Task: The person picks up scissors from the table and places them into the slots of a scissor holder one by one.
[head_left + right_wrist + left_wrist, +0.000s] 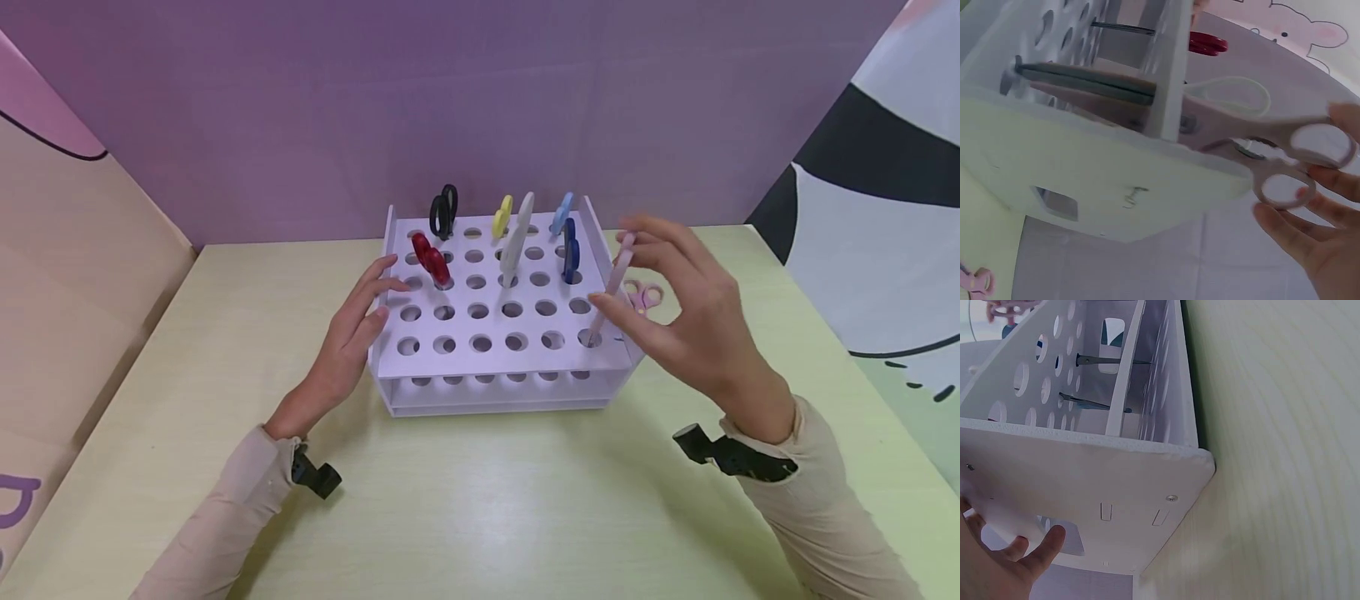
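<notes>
Pale pink scissors (pixel 619 265) stand tilted, blades down, in the front right hole of a white rack (pixel 497 362). My right hand (pixel 701 312) pinches their handle loops between thumb and fingers. In the right wrist view, the blades of these scissors (pixel 1229 123) pass down through the top board. At the rack's left side rests my left hand (pixel 341 342), fingers extended over the edge of the top board. From the left wrist, the thumb (pixel 1047 550) shows against the side panel beside a cutout.
Black (pixel 439 218), red (pixel 431 260), yellow (pixel 502 218), white (pixel 516 242), light blue (pixel 561 213) and dark blue scissors (pixel 572 254) stand in the rack. Pink scissors (pixel 641 301) lie on the table (pixel 480 500) right of it. A purple backdrop (pixel 480 108) rises behind.
</notes>
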A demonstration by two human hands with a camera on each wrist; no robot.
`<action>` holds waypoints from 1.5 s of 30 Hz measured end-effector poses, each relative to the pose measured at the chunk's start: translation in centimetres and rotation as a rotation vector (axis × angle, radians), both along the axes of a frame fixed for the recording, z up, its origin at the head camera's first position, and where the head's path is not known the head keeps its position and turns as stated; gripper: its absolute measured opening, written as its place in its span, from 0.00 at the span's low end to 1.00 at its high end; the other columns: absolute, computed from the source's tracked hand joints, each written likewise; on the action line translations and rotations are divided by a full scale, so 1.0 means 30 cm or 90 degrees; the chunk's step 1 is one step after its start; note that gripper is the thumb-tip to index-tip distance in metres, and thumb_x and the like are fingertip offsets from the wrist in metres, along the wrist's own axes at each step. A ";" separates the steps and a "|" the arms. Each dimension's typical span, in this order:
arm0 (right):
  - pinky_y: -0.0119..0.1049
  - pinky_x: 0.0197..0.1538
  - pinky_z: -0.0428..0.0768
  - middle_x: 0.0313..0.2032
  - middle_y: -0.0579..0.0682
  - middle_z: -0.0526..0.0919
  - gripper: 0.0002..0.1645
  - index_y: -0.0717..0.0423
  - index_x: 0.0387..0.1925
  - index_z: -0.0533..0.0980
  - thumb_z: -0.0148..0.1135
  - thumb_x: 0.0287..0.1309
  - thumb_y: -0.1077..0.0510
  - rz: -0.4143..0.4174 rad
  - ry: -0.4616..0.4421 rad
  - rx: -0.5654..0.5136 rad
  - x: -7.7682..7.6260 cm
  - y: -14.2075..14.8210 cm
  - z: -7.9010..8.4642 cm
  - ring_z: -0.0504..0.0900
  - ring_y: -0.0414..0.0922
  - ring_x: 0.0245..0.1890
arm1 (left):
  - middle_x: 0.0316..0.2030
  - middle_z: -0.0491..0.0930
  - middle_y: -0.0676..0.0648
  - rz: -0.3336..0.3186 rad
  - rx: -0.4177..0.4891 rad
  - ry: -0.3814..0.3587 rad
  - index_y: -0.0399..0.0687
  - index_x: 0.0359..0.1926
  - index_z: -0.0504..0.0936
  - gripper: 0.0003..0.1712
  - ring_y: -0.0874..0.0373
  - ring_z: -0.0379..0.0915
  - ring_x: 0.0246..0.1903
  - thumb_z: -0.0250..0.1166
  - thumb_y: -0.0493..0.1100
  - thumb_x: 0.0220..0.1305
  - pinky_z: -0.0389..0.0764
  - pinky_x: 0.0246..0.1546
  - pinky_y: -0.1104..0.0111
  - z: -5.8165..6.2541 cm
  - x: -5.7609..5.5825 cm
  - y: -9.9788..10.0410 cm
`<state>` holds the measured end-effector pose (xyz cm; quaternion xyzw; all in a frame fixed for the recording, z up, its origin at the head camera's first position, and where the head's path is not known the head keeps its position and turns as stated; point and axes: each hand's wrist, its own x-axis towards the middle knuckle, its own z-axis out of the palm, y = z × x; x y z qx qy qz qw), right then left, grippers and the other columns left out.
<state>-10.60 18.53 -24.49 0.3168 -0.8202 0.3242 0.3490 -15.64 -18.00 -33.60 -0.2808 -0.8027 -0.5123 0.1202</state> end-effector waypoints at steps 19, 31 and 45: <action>0.24 0.62 0.69 0.57 0.57 0.78 0.25 0.65 0.41 0.79 0.80 0.37 0.64 0.021 -0.030 0.043 0.003 -0.011 -0.004 0.76 0.53 0.59 | 0.75 0.57 0.53 -0.006 0.017 0.007 0.43 0.58 0.76 0.19 0.59 0.44 0.76 0.45 0.40 0.73 0.47 0.73 0.48 -0.011 -0.002 -0.007; 0.27 0.61 0.69 0.53 0.60 0.82 0.36 0.68 0.47 0.78 0.55 0.66 0.36 -0.020 0.044 -0.002 0.010 0.028 0.026 0.79 0.53 0.52 | 0.75 0.57 0.52 -0.004 0.009 0.010 0.43 0.57 0.76 0.19 0.58 0.44 0.76 0.45 0.40 0.73 0.46 0.73 0.48 -0.009 -0.005 -0.002; 0.19 0.52 0.71 0.49 0.58 0.82 0.15 0.67 0.50 0.78 0.56 0.68 0.60 -0.124 -0.014 -0.035 -0.131 0.156 -0.062 0.79 0.51 0.49 | 0.75 0.57 0.52 -0.003 0.010 0.009 0.43 0.58 0.76 0.19 0.58 0.44 0.76 0.45 0.40 0.73 0.46 0.73 0.47 -0.009 -0.003 0.000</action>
